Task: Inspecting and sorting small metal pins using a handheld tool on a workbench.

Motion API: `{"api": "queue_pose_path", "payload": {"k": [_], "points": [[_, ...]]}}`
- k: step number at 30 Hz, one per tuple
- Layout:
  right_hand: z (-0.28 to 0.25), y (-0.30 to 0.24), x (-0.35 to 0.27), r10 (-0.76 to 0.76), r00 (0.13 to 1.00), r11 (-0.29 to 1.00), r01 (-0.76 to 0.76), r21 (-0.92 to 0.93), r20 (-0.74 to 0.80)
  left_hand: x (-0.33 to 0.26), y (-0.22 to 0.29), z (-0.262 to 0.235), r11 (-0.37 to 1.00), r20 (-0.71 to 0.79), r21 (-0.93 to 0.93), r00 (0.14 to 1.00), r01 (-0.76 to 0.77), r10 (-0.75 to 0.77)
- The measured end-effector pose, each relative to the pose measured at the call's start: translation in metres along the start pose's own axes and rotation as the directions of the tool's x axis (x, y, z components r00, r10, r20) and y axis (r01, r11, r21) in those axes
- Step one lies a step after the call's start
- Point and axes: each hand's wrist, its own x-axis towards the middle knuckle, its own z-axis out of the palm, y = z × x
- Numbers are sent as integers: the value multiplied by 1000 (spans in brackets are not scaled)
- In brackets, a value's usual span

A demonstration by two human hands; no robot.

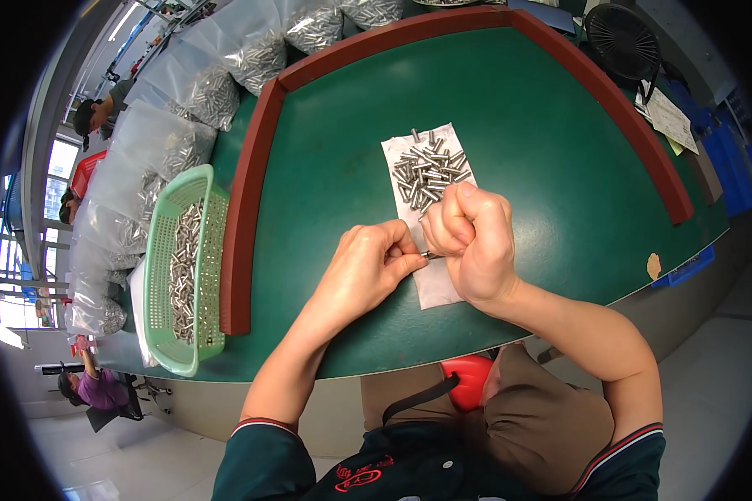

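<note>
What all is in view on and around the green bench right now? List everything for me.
small metal pins: a heap, silvery, on the white sheet
white paper sheet: one, mid-table under the hands
green table mat: one, with a red-brown raised rim
green perforated plastic basket: one, left of the rim, holding metal pins
clear plastic bags of metal parts: several, along the far left edge
black fan: one, far right
blue bins: right edge
other people: at least two, far left
left hand: pinching a small metal part
right hand: closed, gripping the same part
</note>
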Motion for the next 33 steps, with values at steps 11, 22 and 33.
{"api": "queue_pose_path", "payload": {"k": [11, 22, 33], "points": [[-6, 0, -5, 49, 996, 985, -60, 162, 69, 8, -27, -15, 316, 234, -922, 972, 225, -8], [-10, -3, -2, 92, 995, 969, -95, 228, 23, 10, -19, -14, 228, 175, -954, 979, 194, -103], [-16, -20, 7, -67, 996, 964, 80, 253, -60, 5, -5, 10, 995, -171, -93, 985, -41, 25]]}}
